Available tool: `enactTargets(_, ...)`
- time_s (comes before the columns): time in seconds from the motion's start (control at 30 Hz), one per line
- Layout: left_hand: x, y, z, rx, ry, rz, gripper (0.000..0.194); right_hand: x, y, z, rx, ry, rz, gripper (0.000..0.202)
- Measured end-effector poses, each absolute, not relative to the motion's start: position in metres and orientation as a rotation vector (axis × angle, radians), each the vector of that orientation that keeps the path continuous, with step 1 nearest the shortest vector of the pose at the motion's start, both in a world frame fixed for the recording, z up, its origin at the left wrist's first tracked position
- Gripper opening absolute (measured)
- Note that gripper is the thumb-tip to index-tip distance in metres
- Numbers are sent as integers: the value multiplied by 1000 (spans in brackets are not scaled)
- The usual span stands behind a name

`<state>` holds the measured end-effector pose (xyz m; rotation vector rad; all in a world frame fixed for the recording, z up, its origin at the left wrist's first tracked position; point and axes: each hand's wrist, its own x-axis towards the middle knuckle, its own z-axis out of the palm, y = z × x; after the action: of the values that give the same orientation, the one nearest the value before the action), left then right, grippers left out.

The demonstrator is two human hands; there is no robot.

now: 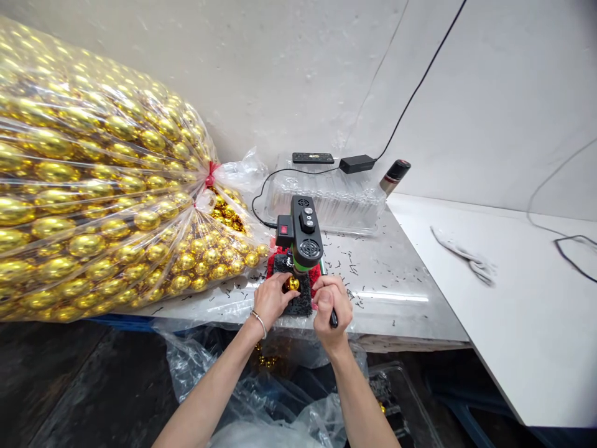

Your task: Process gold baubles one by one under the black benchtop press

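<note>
My left hand pinches a shiny gold ball between thumb and fingers. The ball sits right under the head of a small black bench press with a green ring, round vents and a red switch. My right hand is wrapped round a black-ended lever handle at the machine's right side. Beneath the ball lies a black fuzzy pad with red material around it. Whether the press head touches the ball cannot be made out.
A huge clear bag of gold balls fills the left. Behind the machine stands a clear plastic tray with a power adapter above it. A black-capped bottle and a white glove are to the right. Black scraps litter the tabletop.
</note>
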<state>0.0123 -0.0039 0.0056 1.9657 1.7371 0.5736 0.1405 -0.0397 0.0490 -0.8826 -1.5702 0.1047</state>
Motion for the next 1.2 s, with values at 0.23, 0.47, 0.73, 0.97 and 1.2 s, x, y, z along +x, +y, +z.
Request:
enactTargets(0.23, 13, -4, 9, 1971, 1736, 525, 41, 142, -36, 19, -846, -1584, 69, 23)
enactTargets(0.47, 14, -3, 8, 1969, 1760, 504, 41, 142, -28, -3, -810, -1542, -16, 24)
enactTargets(0.73, 15, -2, 5, 1966, 1757, 522, 38, 139, -29, -1, -810, -1583, -5, 26)
enactTargets(0.97, 3, -20, 3, 1769, 1719, 769, 43, 133, -35, 64, -925, -1419, 156, 31)
enactTargets(1.2, -15, -99, -41, 733, 1223, 607, 64, 132, -36, 67, -906, -1445, 140, 32)
